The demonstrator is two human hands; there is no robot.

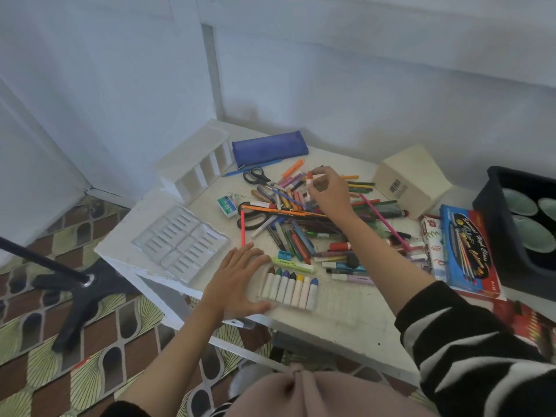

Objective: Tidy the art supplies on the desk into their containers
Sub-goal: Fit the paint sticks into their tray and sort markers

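Observation:
A heap of pens, pencils and markers (304,224) covers the middle of the white desk (340,323). Above its far side my right hand (328,191) pinches a white crayon with a red tip (310,180). At the near edge lies a clear crayon tray (301,288) holding several white crayons with coloured tips. My left hand (237,281) lies flat with straight fingers on the tray's left end. A second clear plastic tray (180,243), with nothing in its slots, lies to the left.
A blue pencil case (269,149) and black scissors (255,176) lie at the back, a cream box (412,182) back right. Flat marker boxes (466,251) and a dark bin with bowls (526,224) sit right. A black stand (69,296) is on the floor left.

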